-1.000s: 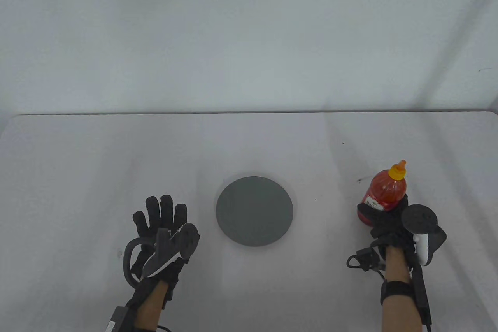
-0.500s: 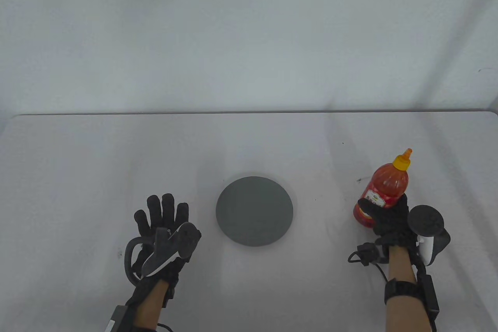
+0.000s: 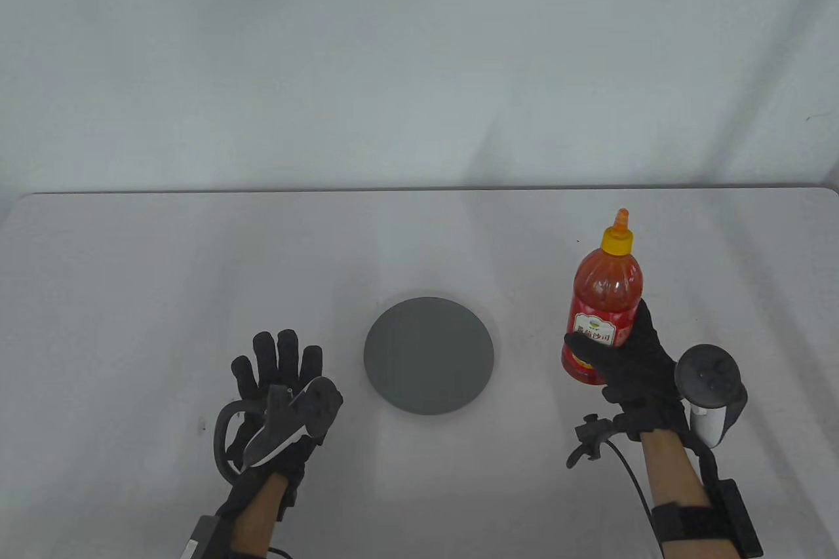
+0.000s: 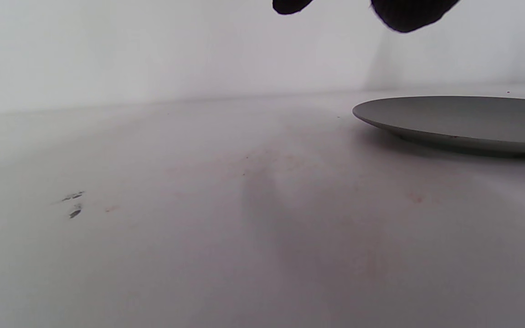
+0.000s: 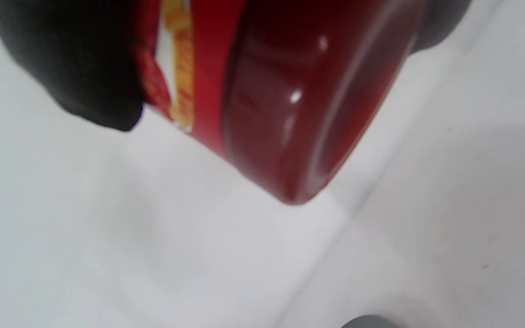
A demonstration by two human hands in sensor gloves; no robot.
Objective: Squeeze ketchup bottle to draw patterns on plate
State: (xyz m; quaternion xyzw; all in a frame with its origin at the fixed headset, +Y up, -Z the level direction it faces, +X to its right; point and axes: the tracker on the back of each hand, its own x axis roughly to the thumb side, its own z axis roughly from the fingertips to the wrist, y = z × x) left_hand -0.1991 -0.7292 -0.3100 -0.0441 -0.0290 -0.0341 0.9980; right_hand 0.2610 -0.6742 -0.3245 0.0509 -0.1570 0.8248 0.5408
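A red ketchup bottle (image 3: 604, 300) with a yellow cap and orange nozzle is held upright above the table by my right hand (image 3: 629, 362), which grips its lower body. The right wrist view shows the bottle's base (image 5: 299, 114) lifted off the table with a gloved finger (image 5: 75, 64) on its label. A round dark grey plate (image 3: 429, 355) lies bare at the table's middle, left of the bottle. My left hand (image 3: 278, 366) lies flat and open on the table left of the plate, holding nothing. The left wrist view shows the plate's rim (image 4: 426, 132) and two fingertips (image 4: 404, 13).
The white table (image 3: 131, 270) runs to a far edge against a pale wall. Faint reddish smears and small dark specks (image 4: 73, 205) mark the tabletop near my left hand.
My right hand has lifted the bottle off the table and carried it up and left, toward the plate. My left hand has barely moved.
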